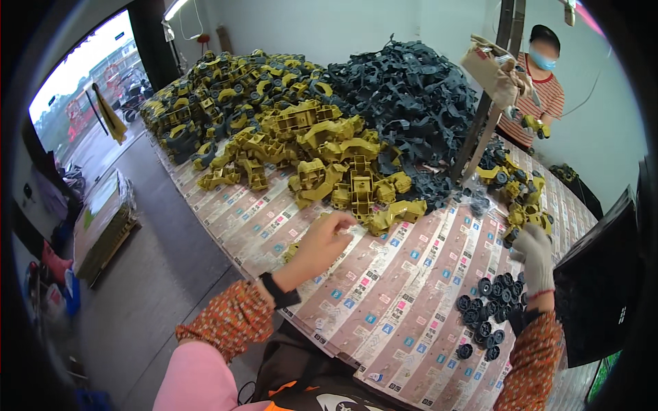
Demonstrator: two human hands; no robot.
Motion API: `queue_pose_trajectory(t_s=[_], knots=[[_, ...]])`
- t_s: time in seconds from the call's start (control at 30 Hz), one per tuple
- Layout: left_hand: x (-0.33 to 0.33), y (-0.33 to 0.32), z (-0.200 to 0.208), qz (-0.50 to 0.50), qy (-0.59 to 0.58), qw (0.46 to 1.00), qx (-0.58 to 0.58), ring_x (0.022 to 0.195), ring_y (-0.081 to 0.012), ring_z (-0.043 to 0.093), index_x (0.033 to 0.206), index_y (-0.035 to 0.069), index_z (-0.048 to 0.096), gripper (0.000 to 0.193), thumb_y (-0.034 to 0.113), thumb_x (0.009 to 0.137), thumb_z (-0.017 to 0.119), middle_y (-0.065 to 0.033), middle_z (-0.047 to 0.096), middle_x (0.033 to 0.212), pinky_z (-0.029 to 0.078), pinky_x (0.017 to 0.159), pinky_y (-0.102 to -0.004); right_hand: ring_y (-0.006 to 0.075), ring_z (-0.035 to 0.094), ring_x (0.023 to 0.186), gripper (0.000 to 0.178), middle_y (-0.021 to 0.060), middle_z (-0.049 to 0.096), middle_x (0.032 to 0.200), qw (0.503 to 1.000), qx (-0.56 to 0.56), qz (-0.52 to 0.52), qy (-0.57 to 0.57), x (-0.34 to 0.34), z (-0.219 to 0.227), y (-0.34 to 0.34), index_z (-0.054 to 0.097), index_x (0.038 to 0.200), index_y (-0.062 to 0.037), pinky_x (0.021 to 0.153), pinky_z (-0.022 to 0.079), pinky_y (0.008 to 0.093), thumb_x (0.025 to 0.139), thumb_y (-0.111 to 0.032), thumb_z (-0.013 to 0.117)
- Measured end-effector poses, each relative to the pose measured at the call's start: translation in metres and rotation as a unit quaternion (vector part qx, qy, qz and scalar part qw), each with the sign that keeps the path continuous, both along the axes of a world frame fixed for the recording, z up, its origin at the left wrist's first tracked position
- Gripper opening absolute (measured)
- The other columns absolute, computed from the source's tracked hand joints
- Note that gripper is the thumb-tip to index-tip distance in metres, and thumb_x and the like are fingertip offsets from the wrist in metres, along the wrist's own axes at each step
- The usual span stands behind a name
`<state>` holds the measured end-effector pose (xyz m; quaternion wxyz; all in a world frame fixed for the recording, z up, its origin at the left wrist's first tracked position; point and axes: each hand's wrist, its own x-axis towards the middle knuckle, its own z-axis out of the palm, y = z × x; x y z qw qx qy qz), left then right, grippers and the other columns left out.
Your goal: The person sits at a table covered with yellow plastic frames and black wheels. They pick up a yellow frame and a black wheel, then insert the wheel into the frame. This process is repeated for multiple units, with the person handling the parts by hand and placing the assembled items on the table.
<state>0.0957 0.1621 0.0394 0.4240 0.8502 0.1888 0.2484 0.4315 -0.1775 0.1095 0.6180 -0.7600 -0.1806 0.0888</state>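
My bare left hand [321, 248], a dark band at its wrist, hovers over the table short of the yellow plastic toy vehicle bodies [361, 188]. Its fingers are bent, with a gap between thumb and forefinger and nothing visible in them. At the right, my right hand [536, 260] wears a pale knit glove and is beside a small group of yellow-and-dark toy vehicles [532, 214]. The thumb looks apart from the fingers; the palm is hidden. Several loose black toy wheels [488, 312] lie just left of my right wrist.
The patterned table [384, 308] carries a heap of yellow-and-grey toy vehicles [226, 96] and a tall heap of dark grey plastic parts [404, 103]. A metal post [490, 103] rises behind. A black bin [596, 281] stands right. A masked person [541, 96] works across the table.
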Motion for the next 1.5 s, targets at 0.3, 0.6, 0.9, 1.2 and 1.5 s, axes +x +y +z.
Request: queue_pose_trajectory(t_s=[0.3, 0.6, 0.9, 1.2, 1.5], knots=[[0.137, -0.005, -0.014, 0.025, 0.163, 0.939, 0.301, 0.12, -0.0371, 0.061, 0.144, 0.01, 0.053, 0.062, 0.037, 0.092, 0.074, -0.0163, 0.067, 0.125, 0.05, 0.096, -0.0511, 0.0151, 0.061, 0.091, 0.04, 0.0065, 0.064, 0.102, 0.966, -0.202, 0.112, -0.117, -0.141, -0.013, -0.06, 0.063, 0.127, 0.0026, 0.081, 0.05, 0.0305, 0.088, -0.002, 0.064], [0.138, -0.034, -0.038, -0.161, 0.034, 0.98, -0.116, 0.111, -0.0251, 0.065, 0.138, 0.004, 0.058, 0.052, 0.032, 0.096, 0.071, -0.0128, 0.064, 0.124, 0.055, 0.093, -0.0394, 0.0182, 0.063, 0.096, 0.038, 0.0104, 0.067, 0.106, 0.956, -0.263, -0.051, -0.121, -0.159, -0.059, -0.202, 0.065, 0.125, 0.0023, 0.082, 0.051, 0.0326, 0.088, -0.002, 0.064], [0.0, -0.093, 0.013, -0.257, -0.003, 0.741, -0.62, 0.114, -0.0353, 0.069, 0.162, 0.012, 0.032, 0.072, 0.014, 0.097, 0.064, -0.0163, 0.063, 0.133, 0.061, 0.097, -0.0475, 0.0376, 0.072, 0.102, 0.031, 0.0232, 0.073, 0.112, 0.906, -0.363, -0.12, -0.179, -0.145, -0.073, -0.22, 0.069, 0.12, -0.0012, 0.089, 0.056, 0.0458, 0.095, -0.018, 0.062], [-0.025, -0.149, 0.006, -0.319, 0.046, 0.743, -0.587, 0.113, -0.0301, 0.067, 0.158, 0.012, 0.035, 0.075, 0.052, 0.102, 0.066, -0.016, 0.062, 0.127, 0.062, 0.093, -0.0536, 0.0394, 0.067, 0.11, 0.027, 0.021, 0.068, 0.119, 0.881, -0.428, -0.006, -0.202, -0.127, -0.075, -0.158, 0.072, 0.117, -0.0104, 0.096, 0.054, 0.0484, 0.091, -0.014, 0.063], [-0.035, -0.177, -0.01, -0.279, 0.053, 0.717, -0.637, 0.12, -0.0321, 0.066, 0.157, 0.01, 0.037, 0.068, 0.048, 0.106, 0.061, -0.0172, 0.062, 0.133, 0.062, 0.089, -0.0487, 0.0429, 0.066, 0.108, 0.019, 0.021, 0.066, 0.11, 0.852, -0.486, 0.02, -0.193, -0.128, -0.077, -0.143, 0.066, 0.109, -0.0062, 0.093, 0.054, 0.0499, 0.09, -0.007, 0.06]])
